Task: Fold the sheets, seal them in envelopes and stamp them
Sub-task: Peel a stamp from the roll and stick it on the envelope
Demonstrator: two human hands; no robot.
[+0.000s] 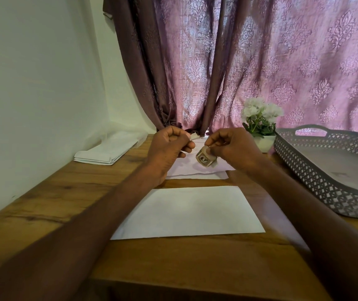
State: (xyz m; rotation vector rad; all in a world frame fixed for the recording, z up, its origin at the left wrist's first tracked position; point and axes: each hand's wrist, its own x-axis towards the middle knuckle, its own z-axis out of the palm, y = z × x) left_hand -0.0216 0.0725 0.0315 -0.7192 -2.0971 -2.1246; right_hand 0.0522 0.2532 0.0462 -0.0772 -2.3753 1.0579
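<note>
Bare wooden table near left. Far left: stacked envelopes against wall. Right side blocked by lattice tray; flower pot far right, curtain behind. Centre covered by flat envelope.

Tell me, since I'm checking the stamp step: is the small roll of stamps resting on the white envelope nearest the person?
Apart. The head view shows the small roll of stamps held up by the right hand, well beyond the white envelope.

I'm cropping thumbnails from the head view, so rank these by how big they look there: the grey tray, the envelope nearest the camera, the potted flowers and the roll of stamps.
1. Grey tray, though cut off at the right edge.
2. Envelope, close behind, and nearer the camera, so unsure.
3. Potted flowers.
4. Roll of stamps, in the right hand.
</note>
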